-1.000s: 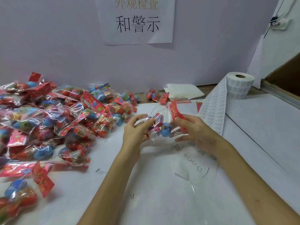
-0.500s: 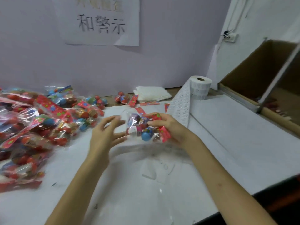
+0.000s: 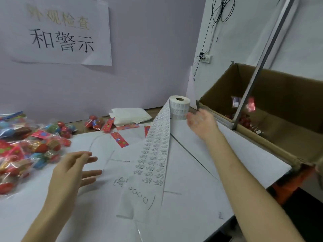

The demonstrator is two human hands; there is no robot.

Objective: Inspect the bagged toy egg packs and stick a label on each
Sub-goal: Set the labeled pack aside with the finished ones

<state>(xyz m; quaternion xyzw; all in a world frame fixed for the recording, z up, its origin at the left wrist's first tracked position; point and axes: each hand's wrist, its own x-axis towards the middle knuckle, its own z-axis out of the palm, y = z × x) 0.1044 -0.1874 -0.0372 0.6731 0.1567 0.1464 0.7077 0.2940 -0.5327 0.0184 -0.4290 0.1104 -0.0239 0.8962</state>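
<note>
Your left hand is held over the paper-covered table with its fingers straight and spread, grasping nothing; the fingertips point toward the label strip. Your right hand is extended to the far right with the palm released and the fingers loose, holding nothing. It is motion-blurred and sits just beside the label roll, near the rim of the cardboard box. The roll stands on its end at the back of the table, and the strip runs from it toward you, lying across the table between your two arms. The main pile of bagged toy egg packs lies at the left edge of the table, just beyond your left hand and apart from it. One single pack lies by itself near the wall, next to a stack of folded white sheets. Loose red header cards lie flat on the table between that pack and the strip. Inside the box, a blurred pack shows against the inner wall, crossed by a slanted metal bar; whether it rests on anything cannot be determined. More red packs lie on the box floor. A paper sign hangs on the wall above the pile.
</note>
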